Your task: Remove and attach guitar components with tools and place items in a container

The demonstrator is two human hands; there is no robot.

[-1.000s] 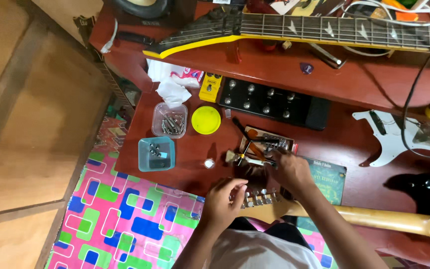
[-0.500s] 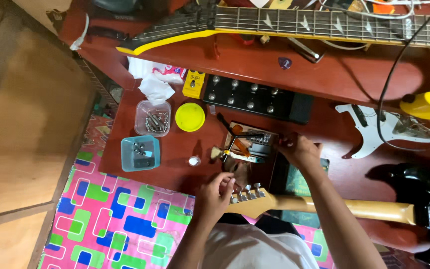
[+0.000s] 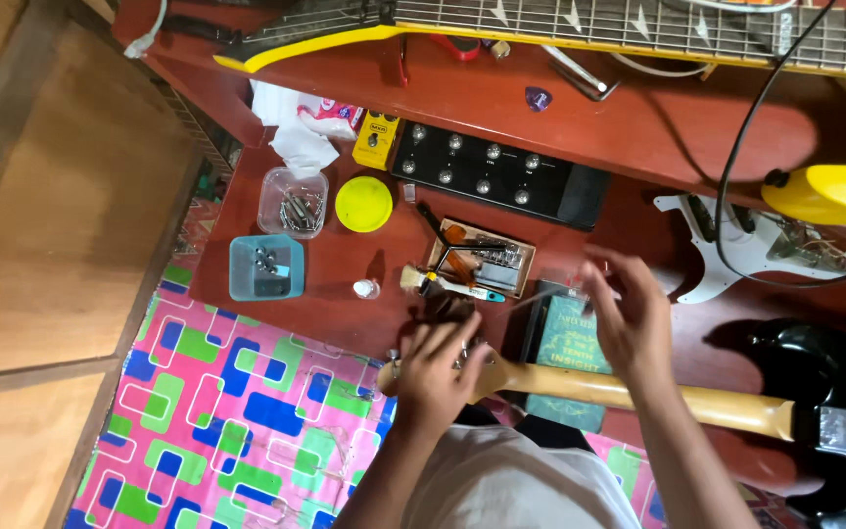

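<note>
At table edge, left hand point(image 3: 433, 370) on guitar headstock point(image 3: 399, 372), right hand point(image 3: 629, 313) raised

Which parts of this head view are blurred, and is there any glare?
Head view: the right hand is smeared by motion blur; the left hand on the guitar headstock is sharper; soft sheen on the red tabletop; the yellow lid stays crisp.

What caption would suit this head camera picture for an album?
Left hand on a guitar headstock, right hand raised over a green book, beside a small tool tray.
</note>
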